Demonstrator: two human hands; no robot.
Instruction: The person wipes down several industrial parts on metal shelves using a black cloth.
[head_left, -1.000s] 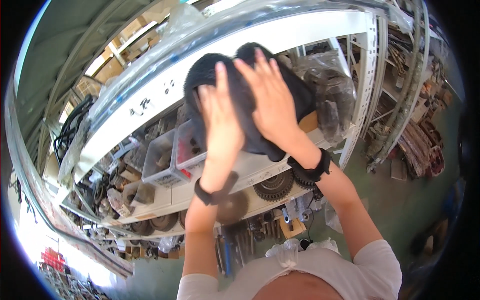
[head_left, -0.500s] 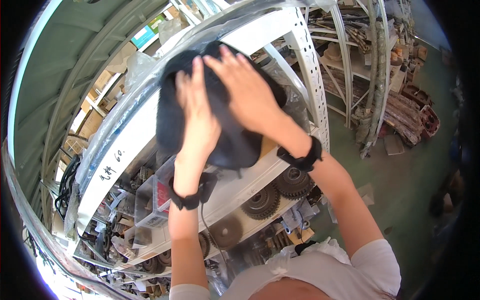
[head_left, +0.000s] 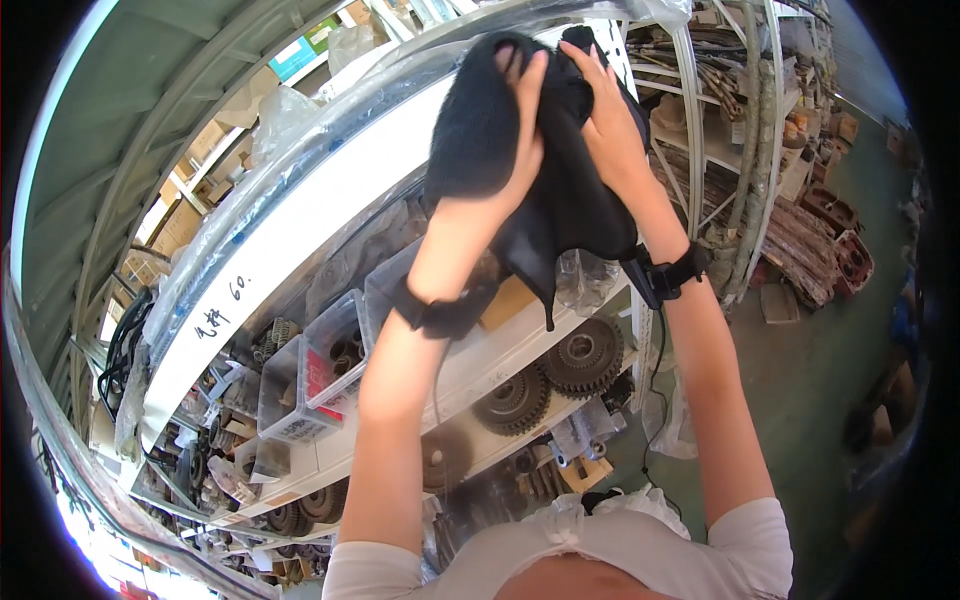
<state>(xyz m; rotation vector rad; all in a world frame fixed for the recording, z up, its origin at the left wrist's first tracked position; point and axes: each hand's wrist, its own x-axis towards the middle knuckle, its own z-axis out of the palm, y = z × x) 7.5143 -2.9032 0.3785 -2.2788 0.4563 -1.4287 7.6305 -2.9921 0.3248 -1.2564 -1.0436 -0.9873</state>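
Note:
A black cloth [head_left: 555,205], soft and bunched, hangs between my two hands above the shelf's upper edge. It looks fuzzy at the left and smooth at its drooping lower end, which narrows to a point; its exact kind I cannot make out. My left hand [head_left: 525,140] grips its left part, with some fingertips lost in the folds. On the opposite side, my right hand [head_left: 615,135] pinches the top right part, fingers pointing up. Each wrist wears a black strap, the left one [head_left: 445,312] and the right one [head_left: 670,275].
A white metal rack [head_left: 290,230] slants across in front of me, plastic film along its top. Its lower level holds clear plastic bins [head_left: 335,350], large gears [head_left: 580,358] and assorted metal parts. Behind at right, another rack stands beside long weathered pieces [head_left: 800,255] on the green floor.
Both hands have moved right with the black cloth. Earlier they lay over it with fingers spread; now they hold its two sides, and its lower end hangs down in a point.

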